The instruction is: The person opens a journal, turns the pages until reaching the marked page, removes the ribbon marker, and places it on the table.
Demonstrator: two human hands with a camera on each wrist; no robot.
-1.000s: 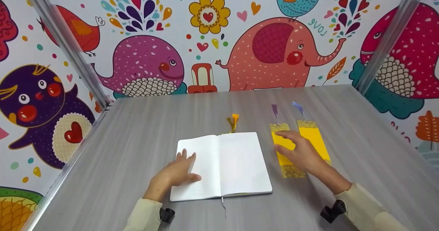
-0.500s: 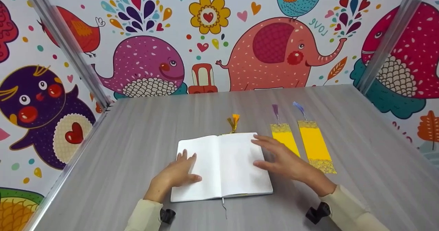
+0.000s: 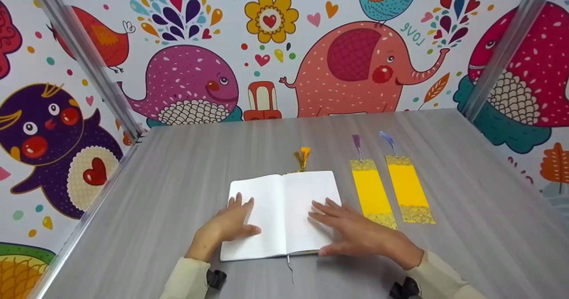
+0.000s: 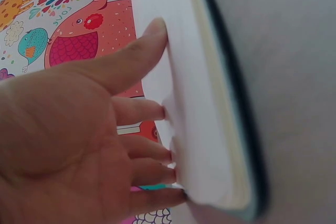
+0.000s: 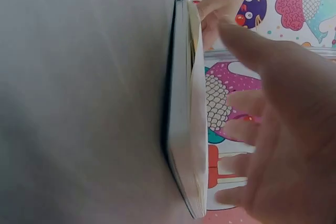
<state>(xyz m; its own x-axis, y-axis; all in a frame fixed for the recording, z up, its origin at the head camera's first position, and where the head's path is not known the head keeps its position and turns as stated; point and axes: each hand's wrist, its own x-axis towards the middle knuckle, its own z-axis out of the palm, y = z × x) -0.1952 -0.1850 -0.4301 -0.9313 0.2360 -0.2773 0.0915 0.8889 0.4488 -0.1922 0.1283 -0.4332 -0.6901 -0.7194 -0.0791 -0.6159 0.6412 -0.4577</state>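
An open notebook with blank white pages lies on the table, a thin ribbon hanging from its lower spine. My left hand rests with spread fingers on the left page; the left wrist view shows its fingertips touching the paper. Over the right page is my right hand, fingers extended and holding nothing. In the right wrist view a gap shows between its fingers and the page. Yellow and olive tassels stick out past the notebook's top edge; whatever they hang from is hidden under the pages.
Two yellow bookmarks with glittery ends lie right of the notebook: one with a purple tassel, the other with a blue tassel. The grey table ends at a patterned wall behind; metal posts stand at its sides.
My right hand has moved left from above the nearer bookmark to the notebook's right page, then down toward its lower right corner. The left hand has stayed in place on the left page.
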